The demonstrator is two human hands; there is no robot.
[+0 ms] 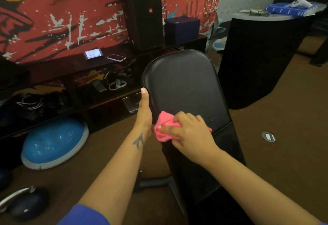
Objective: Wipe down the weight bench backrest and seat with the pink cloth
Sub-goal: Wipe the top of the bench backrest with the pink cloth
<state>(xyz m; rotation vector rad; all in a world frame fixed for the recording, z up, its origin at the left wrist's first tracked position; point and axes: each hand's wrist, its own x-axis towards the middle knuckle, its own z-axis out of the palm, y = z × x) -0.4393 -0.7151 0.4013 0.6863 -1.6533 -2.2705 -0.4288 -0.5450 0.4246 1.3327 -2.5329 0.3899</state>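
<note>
The single head-worn wide-angle view looks forward and steeply down from close above the black backrest (186,89), both forearms reaching in from the near edge, the painted wall (58,18) far left.

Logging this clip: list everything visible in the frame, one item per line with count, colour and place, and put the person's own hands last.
backrest: one, black, centre, tilted up
seat: one, black, below the backrest
pink cloth: one, pink, bunched on the backrest's lower left
balance ball: one, blue, floor at left
kettlebell: one, dark, floor at bottom left
speaker: one, black, against the mural wall
phone: one, white-edged, on the dark shelf
small screen: one, lit, left of the phone
box: one, dark blue, right of the speaker
left hand: one, gripping the backrest's left edge
right hand: one, holding the cloth against the backrest
</note>
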